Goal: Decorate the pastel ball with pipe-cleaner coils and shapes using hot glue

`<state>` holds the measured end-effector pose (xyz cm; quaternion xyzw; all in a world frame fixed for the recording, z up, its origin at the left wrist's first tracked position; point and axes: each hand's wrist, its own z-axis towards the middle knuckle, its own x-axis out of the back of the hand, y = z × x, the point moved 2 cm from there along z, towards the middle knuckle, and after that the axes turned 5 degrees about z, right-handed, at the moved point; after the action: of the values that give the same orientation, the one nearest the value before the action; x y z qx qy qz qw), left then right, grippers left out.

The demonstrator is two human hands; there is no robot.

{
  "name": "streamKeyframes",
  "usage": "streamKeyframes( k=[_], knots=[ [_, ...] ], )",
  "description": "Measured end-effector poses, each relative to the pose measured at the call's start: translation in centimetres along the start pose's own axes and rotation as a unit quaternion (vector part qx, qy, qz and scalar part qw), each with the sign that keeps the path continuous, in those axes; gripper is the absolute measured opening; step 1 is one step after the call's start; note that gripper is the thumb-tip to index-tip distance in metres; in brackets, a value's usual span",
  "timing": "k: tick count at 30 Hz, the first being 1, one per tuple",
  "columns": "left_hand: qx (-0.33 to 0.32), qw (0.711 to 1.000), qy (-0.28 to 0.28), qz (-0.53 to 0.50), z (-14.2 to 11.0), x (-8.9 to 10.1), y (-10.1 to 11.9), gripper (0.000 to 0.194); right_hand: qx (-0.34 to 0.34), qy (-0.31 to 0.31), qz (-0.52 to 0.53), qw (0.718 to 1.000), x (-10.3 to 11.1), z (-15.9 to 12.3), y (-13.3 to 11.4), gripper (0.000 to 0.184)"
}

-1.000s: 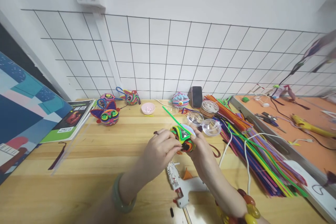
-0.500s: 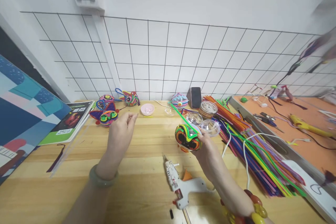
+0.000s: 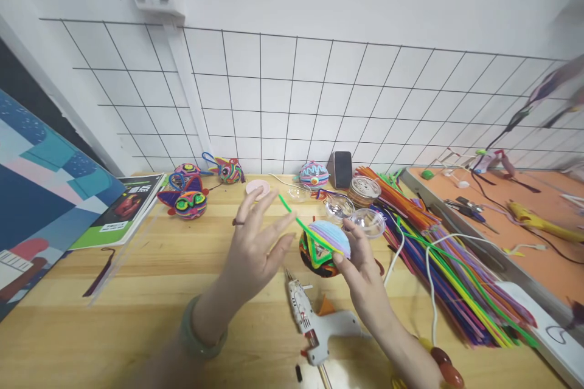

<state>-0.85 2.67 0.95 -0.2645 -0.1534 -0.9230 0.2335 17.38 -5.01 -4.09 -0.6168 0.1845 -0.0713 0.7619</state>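
Observation:
My right hand (image 3: pixel 362 270) grips a round ornament (image 3: pixel 329 237) covered in coloured pipe cleaners, light blue and lilac on top, with green, yellow and black on its near side. From it a loose green pipe cleaner (image 3: pixel 294 214) sticks out up and to the left. Close to that strand is my left hand (image 3: pixel 258 243), its fingers spread and holding nothing. Below the ornament a white hot glue gun (image 3: pixel 314 322) lies on the wooden table (image 3: pixel 114 340), nozzle pointing away from me.
Finished ornaments (image 3: pixel 189 200) stand at the back left beside a magazine (image 3: pixel 132 209). A pink dish (image 3: pixel 258 189) and clear plastic half-shells (image 3: pixel 367 223) sit at the back. A bundle of pipe cleaners (image 3: pixel 438 267), a white cable (image 3: pixel 427 273) and an orange-floored tray (image 3: pixel 483 194) occupy the right.
My left hand has moved right toward the ornament, and its fingers have opened out. The ornament has turned in my right hand, showing more of its light blue top.

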Motion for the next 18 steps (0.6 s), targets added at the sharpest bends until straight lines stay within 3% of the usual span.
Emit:
streamKeyframes(
  k=[5,10,14,18],
  knots=[
    [0.029,0.992,-0.089,-0.084,-0.2,-0.7,0.6,0.019,0.018,-0.038,-0.022,0.999,-0.1,-0.2,0.0,0.057],
    [0.098,0.97,-0.113,-0.192,-0.5,-1.9,0.1,0.009,-0.014,-0.066,-0.018,0.998,0.0,-0.1,0.0,0.058],
    [0.185,0.927,-0.142,-0.294,-0.7,-2.5,0.0,0.009,-0.028,-0.069,-0.004,0.997,0.2,-0.2,0.1,0.057],
    [0.265,0.862,-0.175,-0.394,-1.1,-3.1,-0.1,0.015,-0.028,-0.082,0.006,0.996,0.4,-0.3,0.2,0.058]
  ],
)
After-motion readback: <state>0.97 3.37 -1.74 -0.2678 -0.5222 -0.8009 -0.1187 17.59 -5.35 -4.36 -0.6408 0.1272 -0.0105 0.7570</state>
